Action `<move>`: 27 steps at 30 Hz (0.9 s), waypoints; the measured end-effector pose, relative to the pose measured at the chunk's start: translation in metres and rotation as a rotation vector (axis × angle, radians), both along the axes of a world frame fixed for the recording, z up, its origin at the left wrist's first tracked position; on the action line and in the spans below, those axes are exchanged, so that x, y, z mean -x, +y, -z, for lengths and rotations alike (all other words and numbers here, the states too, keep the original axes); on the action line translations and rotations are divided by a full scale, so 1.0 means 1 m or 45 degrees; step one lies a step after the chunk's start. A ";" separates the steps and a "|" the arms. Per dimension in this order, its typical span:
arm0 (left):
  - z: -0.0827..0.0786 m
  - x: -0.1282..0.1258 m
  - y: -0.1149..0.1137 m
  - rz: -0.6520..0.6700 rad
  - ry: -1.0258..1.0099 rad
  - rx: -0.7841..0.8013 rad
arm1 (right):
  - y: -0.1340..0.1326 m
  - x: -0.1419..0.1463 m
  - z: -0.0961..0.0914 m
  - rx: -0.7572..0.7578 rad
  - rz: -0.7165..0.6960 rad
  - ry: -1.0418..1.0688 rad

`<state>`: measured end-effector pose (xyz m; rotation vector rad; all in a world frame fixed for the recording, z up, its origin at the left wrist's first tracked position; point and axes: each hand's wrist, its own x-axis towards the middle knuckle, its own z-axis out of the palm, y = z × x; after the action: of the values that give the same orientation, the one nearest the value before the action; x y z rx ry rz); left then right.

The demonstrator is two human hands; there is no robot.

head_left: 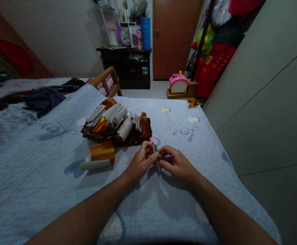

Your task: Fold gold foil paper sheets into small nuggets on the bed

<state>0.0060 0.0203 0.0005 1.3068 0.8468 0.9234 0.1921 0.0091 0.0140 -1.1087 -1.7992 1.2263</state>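
My left hand (141,160) and my right hand (177,164) meet over the pale blue bedspread (48,177), both pinching a small folded strip of paper (156,154) held upright between the fingertips. Just beyond them lies a heap of folded gold-and-white paper pieces (116,125). To the left of my left hand lie a folded gold paper (102,151) and a rolled white paper (95,165).
A single gold paper piece (193,102) rests at the bed's far right corner. Dark clothes (45,97) lie at the far left of the bed. A wooden chair (107,82), a dark shelf unit (128,66), a pink toy (179,83) and a grey wardrobe wall (265,95) stand around.
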 end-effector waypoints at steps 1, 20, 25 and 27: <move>0.000 0.000 0.000 -0.006 0.008 0.011 | 0.000 0.000 -0.001 0.003 -0.001 0.012; -0.002 -0.003 0.001 0.081 0.072 0.062 | 0.002 0.000 0.010 -0.468 0.243 -0.257; -0.001 -0.001 -0.002 0.072 -0.147 0.129 | 0.002 -0.002 0.009 -0.544 0.233 -0.236; -0.001 0.000 -0.004 0.073 -0.146 0.139 | 0.001 -0.002 0.009 -0.545 0.237 -0.244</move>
<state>0.0064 0.0168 0.0013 1.1672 0.7563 0.8860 0.1944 0.0106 0.0052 -1.1362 -1.9311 0.6028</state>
